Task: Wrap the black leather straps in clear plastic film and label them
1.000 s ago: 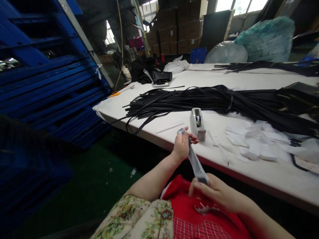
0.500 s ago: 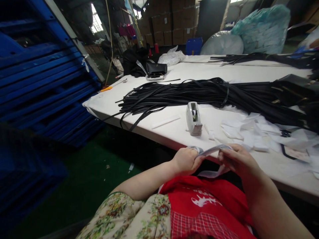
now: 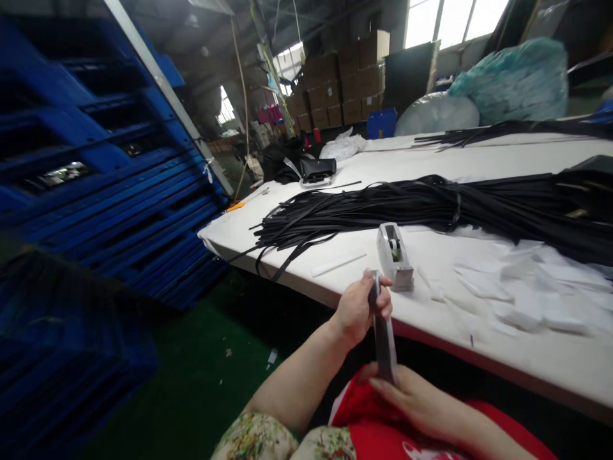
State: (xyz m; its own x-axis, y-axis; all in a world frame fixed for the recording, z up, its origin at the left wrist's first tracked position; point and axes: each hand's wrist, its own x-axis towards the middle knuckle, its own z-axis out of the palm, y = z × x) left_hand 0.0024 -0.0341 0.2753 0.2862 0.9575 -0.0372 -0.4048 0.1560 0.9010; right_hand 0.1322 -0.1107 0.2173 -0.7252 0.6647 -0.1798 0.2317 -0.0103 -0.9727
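Note:
My left hand (image 3: pixel 357 310) is closed round the top end of a grey strap (image 3: pixel 382 334), holding it upright just in front of the white table's edge (image 3: pixel 306 291). My right hand (image 3: pixel 416 402) pinches the strap's lower end over my lap, above a red garment (image 3: pixel 383 437). The strap is stretched taut between both hands. A grey tape dispenser (image 3: pixel 395 255) stands on the table just beyond my left hand. A big bundle of black straps (image 3: pixel 407 201) lies across the table behind it.
White paper pieces (image 3: pixel 517 287) litter the table at right. A black pouch (image 3: pixel 317 170) and an orange tool (image 3: pixel 235 206) lie near the far corner. Blue pallets (image 3: pixel 96 191) stand at left over a green floor (image 3: pixel 201 377). Cardboard boxes (image 3: pixel 345 83) and big bags (image 3: pixel 507 80) fill the back.
Half a second ago the strap lay bent and level between my hands near the table's edge. It is now pulled straight and upright, left hand raised, right hand lowered to my lap.

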